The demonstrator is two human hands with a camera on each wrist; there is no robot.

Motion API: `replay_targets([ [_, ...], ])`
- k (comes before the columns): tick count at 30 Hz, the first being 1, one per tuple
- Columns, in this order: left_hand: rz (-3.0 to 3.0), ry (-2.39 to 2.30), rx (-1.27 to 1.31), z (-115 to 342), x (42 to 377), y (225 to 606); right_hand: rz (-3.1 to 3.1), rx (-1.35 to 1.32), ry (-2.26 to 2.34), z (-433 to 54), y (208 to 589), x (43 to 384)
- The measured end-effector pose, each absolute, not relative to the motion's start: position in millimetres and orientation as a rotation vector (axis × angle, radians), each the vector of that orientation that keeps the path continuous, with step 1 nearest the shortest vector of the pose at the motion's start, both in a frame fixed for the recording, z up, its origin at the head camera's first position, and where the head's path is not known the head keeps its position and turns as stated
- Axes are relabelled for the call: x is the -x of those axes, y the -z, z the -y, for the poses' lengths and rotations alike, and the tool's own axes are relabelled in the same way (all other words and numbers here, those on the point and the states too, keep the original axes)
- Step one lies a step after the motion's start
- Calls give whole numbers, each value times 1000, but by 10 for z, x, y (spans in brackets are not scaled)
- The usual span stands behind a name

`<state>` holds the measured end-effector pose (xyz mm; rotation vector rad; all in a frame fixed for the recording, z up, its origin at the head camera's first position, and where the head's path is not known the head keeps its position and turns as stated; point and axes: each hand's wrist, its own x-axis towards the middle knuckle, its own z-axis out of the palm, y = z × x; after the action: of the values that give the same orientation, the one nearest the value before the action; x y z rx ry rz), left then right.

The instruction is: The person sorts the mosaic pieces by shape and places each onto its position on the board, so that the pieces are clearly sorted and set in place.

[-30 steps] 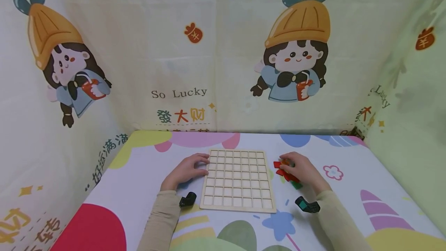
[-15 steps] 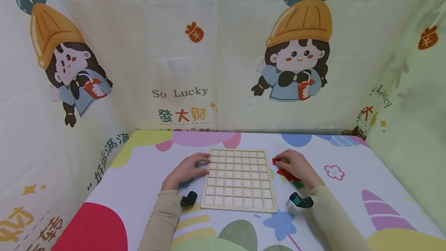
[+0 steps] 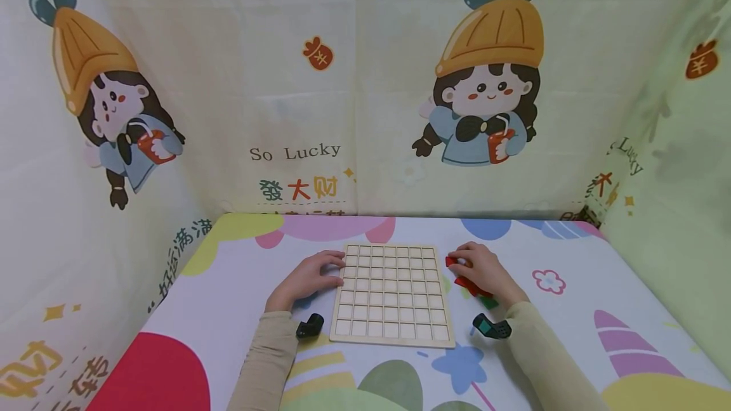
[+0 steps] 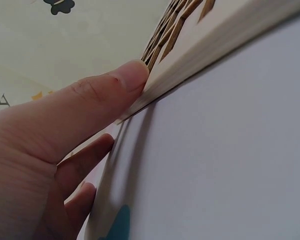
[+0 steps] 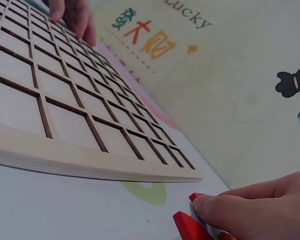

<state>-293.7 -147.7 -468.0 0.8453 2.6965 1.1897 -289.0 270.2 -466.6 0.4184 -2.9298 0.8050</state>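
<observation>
This is a little nook – creased cloth walls (image 3: 388, 37) with cartoon pictures (image 3: 488, 100) stand around a bench (image 3: 228, 297) with bright shapes (image 3: 154, 376) – but I can't tell what kind of building.

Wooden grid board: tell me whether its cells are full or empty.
Empty: every visible cell of the wooden grid board shows bare base; the red pieces are beside it.

The rectangular board of pale wood (image 3: 390, 297), divided into square cells, lies flat on the bench (image 3: 577, 265) before me. Near its right edge, my right fingers (image 5: 232, 212) pinch one small red piece (image 3: 450, 261). Closer to me lie other red pieces (image 3: 471, 286) and a dark green piece (image 3: 488, 302), which I partly cover.
</observation>
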Motion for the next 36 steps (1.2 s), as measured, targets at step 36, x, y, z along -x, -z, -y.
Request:
replay_targets([
  [36,-2704,-1158,-811,1488,2959,4679,2788,-448,-969,-2356,4406,2810],
])
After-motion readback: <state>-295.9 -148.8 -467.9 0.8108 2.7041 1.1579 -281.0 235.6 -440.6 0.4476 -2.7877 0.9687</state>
